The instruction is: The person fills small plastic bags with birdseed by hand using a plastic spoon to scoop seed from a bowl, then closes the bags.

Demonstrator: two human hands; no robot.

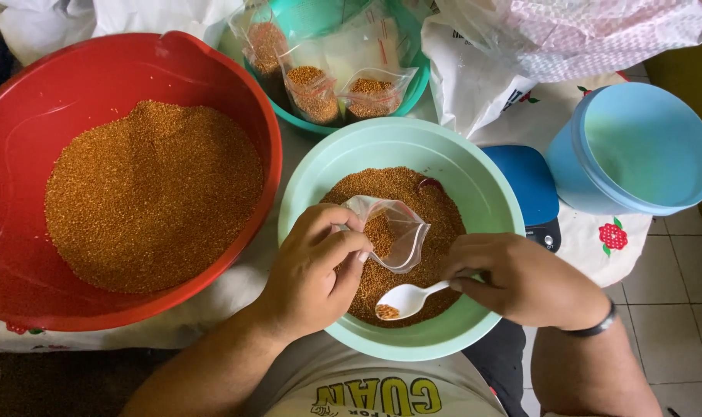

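My left hand [314, 266] pinches the mouth of a small clear zip bag [393, 235], partly filled with orange-brown grains, over a light green bowl [482, 185]. The bowl holds a heap of the same grains [401, 193]. My right hand [521, 278] grips the handle of a white plastic spoon [406, 300], whose scoop carries a few grains and lies low in the bowl, just below the bag.
A big red basin [27, 116] of grains stands at the left. A teal bowl [412, 85] with several filled bags sits behind. At the right are a blue scale [530, 181], a blue lidded tub [636, 147] and plastic bags [567, 35].
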